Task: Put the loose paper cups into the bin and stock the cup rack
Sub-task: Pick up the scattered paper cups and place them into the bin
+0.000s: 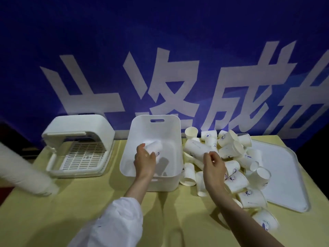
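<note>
Left hand: the left hand (144, 158) reaches over the white bin (153, 129) with its fingers curled around a paper cup (154, 146), which lies on its side above the inside of the bin.
Held cup: white, blurred; its open end seems to point up and to the right, though the blur makes that hard to settle.
Right hand: the right hand (212, 164) hangs at the left edge of the cup pile (231, 161), thumb and fingertips drawn close together; whether it pinches a cup rim or nothing cannot be told.
Long stack: a sleeve of nested cups (196, 148) lies on its side just beyond the right hand, between the bin and the pile.
Loose cups: many white cups with small blue marks lie tumbled on the table right of the bin, some upright, most on their sides, a few resting on the edge of a flat white tray (284, 177).
Bin: rectangular, with a handle slot in its far wall, standing in the middle of the yellow table (74, 202).
Cup rack: a white rack (78, 148) with a slatted floor and a hooded top sits left of the bin, apart from it.
Far left: another long cup stack (25, 175) lies slanted on the table near the rack, blurred.
Sleeve: a white sleeve (114, 223) covers the left forearm.
Backdrop: a blue banner (160, 50) with large white characters stands behind the table.
</note>
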The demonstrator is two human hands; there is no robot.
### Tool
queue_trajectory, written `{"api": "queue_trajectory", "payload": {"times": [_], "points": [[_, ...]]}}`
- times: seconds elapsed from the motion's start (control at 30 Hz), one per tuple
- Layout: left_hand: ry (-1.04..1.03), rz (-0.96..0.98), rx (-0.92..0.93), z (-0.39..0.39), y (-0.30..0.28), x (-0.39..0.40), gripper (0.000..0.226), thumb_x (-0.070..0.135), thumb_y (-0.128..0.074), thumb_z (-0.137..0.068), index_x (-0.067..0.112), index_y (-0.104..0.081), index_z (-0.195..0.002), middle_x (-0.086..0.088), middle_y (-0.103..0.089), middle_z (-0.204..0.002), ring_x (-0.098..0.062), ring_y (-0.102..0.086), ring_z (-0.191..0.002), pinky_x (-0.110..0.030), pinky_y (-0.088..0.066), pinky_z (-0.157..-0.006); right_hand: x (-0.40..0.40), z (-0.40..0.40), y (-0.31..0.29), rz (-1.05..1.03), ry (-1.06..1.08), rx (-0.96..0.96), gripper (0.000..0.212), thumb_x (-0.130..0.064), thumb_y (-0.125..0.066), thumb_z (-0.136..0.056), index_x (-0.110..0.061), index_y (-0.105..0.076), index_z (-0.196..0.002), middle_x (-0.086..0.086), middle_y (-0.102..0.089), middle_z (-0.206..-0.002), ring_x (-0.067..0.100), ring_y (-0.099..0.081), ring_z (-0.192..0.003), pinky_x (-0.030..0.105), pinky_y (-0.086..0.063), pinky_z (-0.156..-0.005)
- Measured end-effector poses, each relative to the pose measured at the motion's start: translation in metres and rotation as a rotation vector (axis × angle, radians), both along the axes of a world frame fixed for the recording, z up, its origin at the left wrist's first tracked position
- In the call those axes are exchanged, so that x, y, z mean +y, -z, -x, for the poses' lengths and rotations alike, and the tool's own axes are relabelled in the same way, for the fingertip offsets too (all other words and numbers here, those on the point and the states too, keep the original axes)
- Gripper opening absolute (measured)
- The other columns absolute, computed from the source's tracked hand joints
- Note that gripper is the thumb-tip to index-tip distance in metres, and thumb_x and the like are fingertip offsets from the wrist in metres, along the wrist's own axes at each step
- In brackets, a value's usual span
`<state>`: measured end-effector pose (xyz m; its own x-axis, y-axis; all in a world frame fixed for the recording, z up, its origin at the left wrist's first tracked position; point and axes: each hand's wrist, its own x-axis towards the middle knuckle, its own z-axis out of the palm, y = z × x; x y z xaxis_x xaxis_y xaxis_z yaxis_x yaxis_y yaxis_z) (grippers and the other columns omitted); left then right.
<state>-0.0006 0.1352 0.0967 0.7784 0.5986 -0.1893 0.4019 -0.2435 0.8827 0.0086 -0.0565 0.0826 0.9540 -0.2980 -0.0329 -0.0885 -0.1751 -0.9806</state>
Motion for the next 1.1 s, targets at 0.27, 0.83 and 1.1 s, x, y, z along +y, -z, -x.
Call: {"api": "queue_trajectory", "payload": {"times": [0.27, 0.83, 1.1], "points": [[-0.117, 0.005, -0.074, 0.024, 0.015, 0.02, 0.029, 0.0, -0.045, -0.086, 0.013, -0.06, -0.106, -0.009, -0.058, -0.115, -0.026, -0.056, -0.108, -0.034, -0.046, -0.091, 0.061, -0.021, -0.01, 0.134, -0.304, -0.032, 0.025, -0.034, -0.049, -0.094, -0.02, -0.068, -0.1, -0.005, -0.064, -0.09, 0.009, -0.056, -0.083, 0.026, -0.041, -0.072], [0.416, 0.14, -0.019, 0.007, 0.034, -0.13, 0.015, 0.01, -0.052, -0.087, 0.02, -0.063, -0.087, 0.002, -0.066, -0.089, -0.017, -0.063, -0.088, -0.027, -0.049, -0.075, -0.093, 0.032, 0.062, 0.283, 0.148, 0.445, 0.038, -0.042, -0.054, -0.087, -0.015, -0.057, -0.113, 0.005, -0.064, -0.107, 0.025, -0.061, -0.095, 0.041, -0.05, -0.085], [0.595, 0.008, 0.442, 0.012, 0.098, -0.157, 0.037, 0.008, -0.042, -0.084, 0.019, -0.058, -0.116, -0.012, -0.055, -0.125, -0.031, -0.058, -0.105, -0.034, -0.049, -0.085, -0.115, 0.074, 0.101, 0.544, -0.084, 0.641, 0.071, -0.032, -0.068, -0.076, -0.013, -0.037, -0.137, 0.019, -0.044, -0.132, 0.038, -0.043, -0.119, 0.044, -0.042, -0.098]]}}
